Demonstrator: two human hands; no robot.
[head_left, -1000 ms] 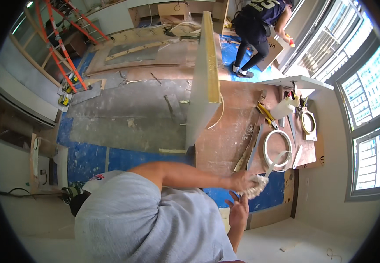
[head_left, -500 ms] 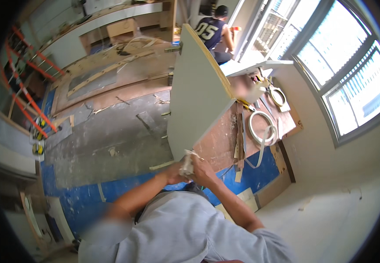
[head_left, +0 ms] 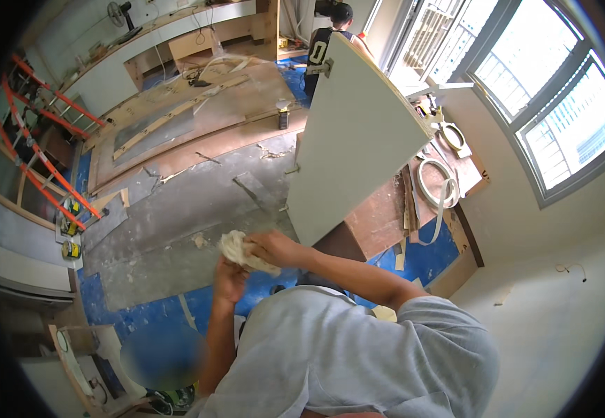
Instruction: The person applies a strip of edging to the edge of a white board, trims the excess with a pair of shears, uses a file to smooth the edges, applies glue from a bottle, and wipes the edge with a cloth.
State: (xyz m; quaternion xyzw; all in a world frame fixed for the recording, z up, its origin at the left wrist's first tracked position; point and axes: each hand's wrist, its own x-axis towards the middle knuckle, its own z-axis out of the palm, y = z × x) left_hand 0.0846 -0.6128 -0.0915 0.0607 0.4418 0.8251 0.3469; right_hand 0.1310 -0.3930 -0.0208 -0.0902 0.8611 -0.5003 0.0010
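Note:
A crumpled off-white rag (head_left: 235,245) is bunched between my two hands, left of the panel's lower corner. My left hand (head_left: 230,280) grips it from below. Coming across from the right, my right hand (head_left: 272,248) is closed on its upper side. A large pale grey-green panel (head_left: 358,132) with a light wood edge stands tilted just beyond my hands, apart from them. Small metal hinges (head_left: 325,67) sit along its left edge.
A co-worker (head_left: 331,42) sits behind the panel. Rolls of white edge strip (head_left: 436,182) and wood offcuts lie on a brown board (head_left: 376,219) at right. An orange ladder (head_left: 37,150) stands left. A dark can (head_left: 284,116) stands beyond the dusty grey sheet (head_left: 198,202).
My hands have moved left, away from the panel's lower corner, with the rag, which now spreads wider between them. In view, the panel appears farther right, and the can has come into sight.

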